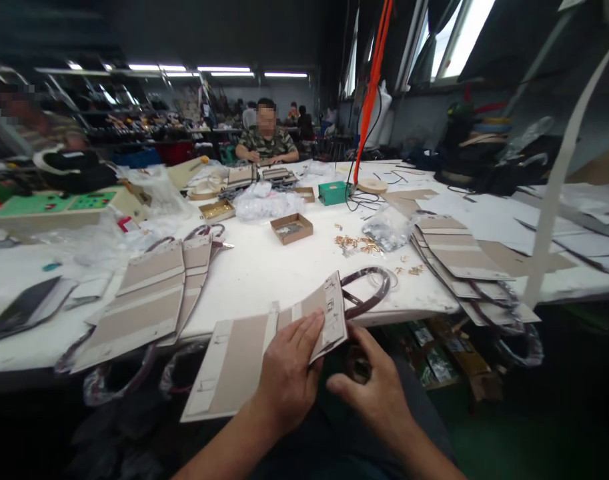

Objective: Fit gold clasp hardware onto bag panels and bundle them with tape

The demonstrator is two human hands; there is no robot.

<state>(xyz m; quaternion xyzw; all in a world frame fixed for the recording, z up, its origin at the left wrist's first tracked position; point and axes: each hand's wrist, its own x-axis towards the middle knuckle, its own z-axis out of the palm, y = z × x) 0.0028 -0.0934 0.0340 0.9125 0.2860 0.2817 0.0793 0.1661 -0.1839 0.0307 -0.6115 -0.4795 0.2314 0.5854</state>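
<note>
So the left hand (289, 373) is clamped on a flat beige-and-white bag panel (264, 347), fingers spread over its top face and thumb hidden underneath. The panel hangs out past the near edge of the white table (264, 267), tilted up toward the right. The right hand (379, 393) sits just beside it, lower down, loosely curled with the thumb poking left; something small and dark is by the fingers but I can't tell if it's actually holding that. A dark maroon handle loop (369, 293) curls out from the panel's far end and rests on the table edge.

Around it: a fanned pile of the same panels (154, 300) on the left with handles dangling over the edge, and another stack of panels (459, 257) on the right, also sliding off the table. Between them, further back, there's a small open cardboard box (291, 228), a scatter of little brass fittings (357, 244) and a clear plastic bag (389, 227) next to those. A green box (333, 193) sits behind, with an orange cable (371, 87) dropping down to it. A long white strip (559, 173) arcs across the right side, in front of the stuff over there.

A person in a camo shirt (267, 141) sits at the far end of the table.

No writing or labels I can read anywhere, too small and blurry
</note>
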